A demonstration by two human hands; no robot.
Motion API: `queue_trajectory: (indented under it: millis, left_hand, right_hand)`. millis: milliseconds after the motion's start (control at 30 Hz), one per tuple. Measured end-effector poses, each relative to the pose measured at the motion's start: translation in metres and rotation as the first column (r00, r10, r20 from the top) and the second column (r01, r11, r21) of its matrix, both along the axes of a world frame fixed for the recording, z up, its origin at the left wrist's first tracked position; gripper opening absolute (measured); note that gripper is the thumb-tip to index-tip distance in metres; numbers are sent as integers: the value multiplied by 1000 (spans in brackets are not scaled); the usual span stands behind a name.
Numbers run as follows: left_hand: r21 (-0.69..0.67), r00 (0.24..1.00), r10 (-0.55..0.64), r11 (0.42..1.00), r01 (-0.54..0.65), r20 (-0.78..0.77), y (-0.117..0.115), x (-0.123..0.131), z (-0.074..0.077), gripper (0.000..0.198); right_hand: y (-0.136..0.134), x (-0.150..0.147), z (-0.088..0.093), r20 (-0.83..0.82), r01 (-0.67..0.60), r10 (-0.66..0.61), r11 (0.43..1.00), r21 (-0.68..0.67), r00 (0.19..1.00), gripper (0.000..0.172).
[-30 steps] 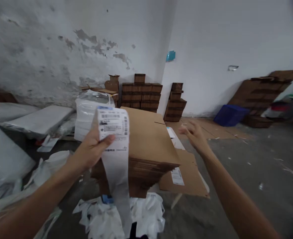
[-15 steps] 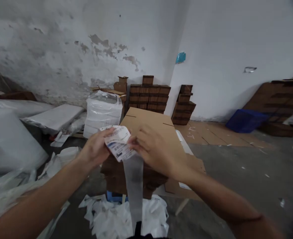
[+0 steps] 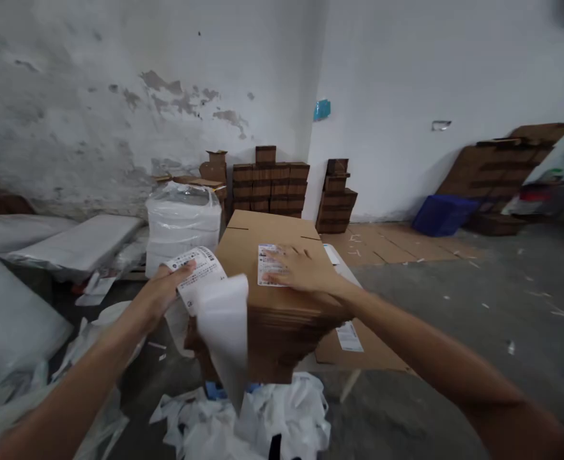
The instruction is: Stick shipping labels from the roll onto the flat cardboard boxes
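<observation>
A strip of printed labels [image 3: 200, 275] is pinched in my left hand [image 3: 167, 287], and its pale backing [image 3: 224, 313] hangs down in front of the stack. My right hand [image 3: 305, 268] lies with fingers spread on a white printed label [image 3: 266, 265] on the top sheet of a stack of flat cardboard [image 3: 243, 239]. Part of that label is covered by my fingers. The fingers of my right hand are slightly blurred.
Crumpled white backing [image 3: 291, 409] lies on the floor below. A wrapped white stack [image 3: 181, 220] stands behind at left. Brown boxes [image 3: 269, 185] line the wall, with a blue bin [image 3: 442, 215] at right. Another labelled cardboard sheet [image 3: 372, 351] lies beside the stack.
My right hand has left the label strip and moved onto the cardboard, where a label now lies. My left hand has shifted left with the strip. The view has turned slightly right.
</observation>
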State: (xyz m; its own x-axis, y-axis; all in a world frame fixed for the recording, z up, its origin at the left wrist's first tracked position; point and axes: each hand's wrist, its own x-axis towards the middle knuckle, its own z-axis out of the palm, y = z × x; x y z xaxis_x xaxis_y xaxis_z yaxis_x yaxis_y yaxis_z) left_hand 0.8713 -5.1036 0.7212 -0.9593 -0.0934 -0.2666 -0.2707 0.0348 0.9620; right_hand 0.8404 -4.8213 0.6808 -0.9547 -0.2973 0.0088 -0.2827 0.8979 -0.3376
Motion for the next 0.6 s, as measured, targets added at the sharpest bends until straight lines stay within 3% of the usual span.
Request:
queue_trajectory:
  millis: [33,100,133,200,300,367,400,500,600]
  left_hand:
    - [2,1000,-24,1000,24,12,-2,0,1,44]
    - [37,993,-103,994,101,49,-4,0,5,56]
    - [50,986,-154,987,150,67,-4,0,7,59]
    - [51,969,-227,973,223,100,-2,0,10,60]
    - [58,947,-300,954,295,110,5,-2,11,61]
    - [50,945,-305,952,301,113,10,-5,8,64]
    - [31,947,-297,955,296,122,11,-6,5,66]
    - [-59,957,-248,964,259,151,14,-10,-1,66]
    - [-133,964,-206,964,229,171,15,-11,-2,59]
  right_hand:
    - [11,6,-3,35,20,-20,1000,5,999,70]
    - [40,18,-10,95,199,-195,979,-33,976,70]
    - [55,25,-14,147,280,-266,956,-90,953,68]
    - [84,39,-23,298,378,-290,875,-302,910,58]
    - [128,61,-39,437,492,-252,613,-618,863,44]
    - [166,76,-49,465,589,-363,453,-669,807,41]
    - [188,84,-55,462,626,-434,407,-665,773,40]
    - [258,113,-81,382,690,-637,343,-637,669,40]
    - [298,136,-122,272,728,-739,403,-554,617,49]
